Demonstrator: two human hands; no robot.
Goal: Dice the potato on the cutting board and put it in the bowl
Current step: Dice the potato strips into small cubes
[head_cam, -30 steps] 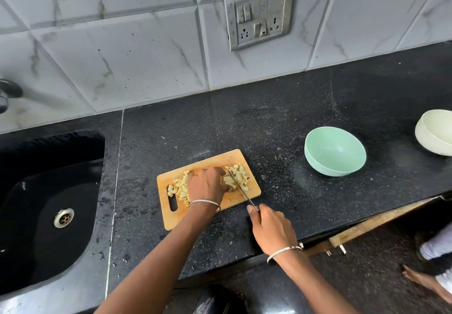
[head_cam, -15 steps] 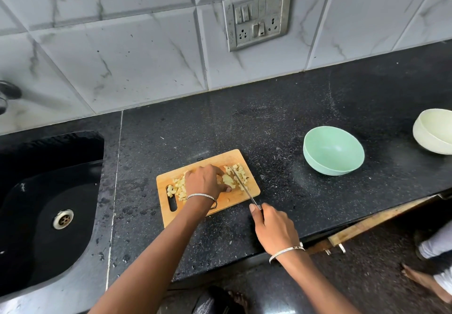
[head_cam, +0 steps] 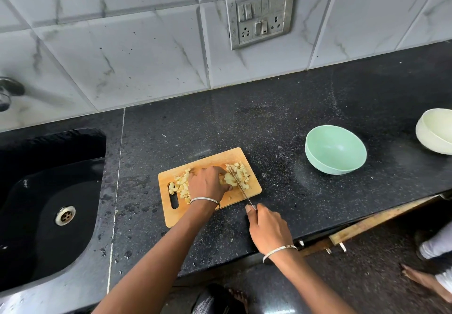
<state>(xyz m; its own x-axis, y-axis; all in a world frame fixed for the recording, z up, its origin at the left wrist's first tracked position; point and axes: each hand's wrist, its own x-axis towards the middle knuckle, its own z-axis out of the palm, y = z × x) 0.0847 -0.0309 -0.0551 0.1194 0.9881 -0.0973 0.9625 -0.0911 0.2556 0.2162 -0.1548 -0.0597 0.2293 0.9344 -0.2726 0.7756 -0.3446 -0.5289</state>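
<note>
Head view: a black speckled stone counter is seen from above, backed by white marble-patterned wall tiles.
Cutting board: a small rectangular wooden cutting board with a handle slot is laid near the counter's front edge, right of the sink.
Potato: pale yellow diced potato pieces are heaped in two piles on the board, one by the slot and one at the far right corner. An uncut potato chunk is kept between them.
Left hand: the left hand is curled palm-down over the board's middle, fingertips clamped on the chunk. A thin silver bangle is worn at the wrist.
Right hand: the right hand is wrapped tight round the handle of a slim steel knife, just off the board's near right corner.
Knife: the blade is slanted across the board's right part, set against the chunk beside the left fingertips.
Bowl: a round mint-green bowl is stood upright on the counter, well right of the board.
Second bowl: a cream bowl is cut off by the right edge.
Sink: a black sunken sink with a steel drain is set at the left.
Wall: a steel switch-and-socket plate is fixed in the tiles.
Floor: another person's bare foot is seen at lower right.
</note>
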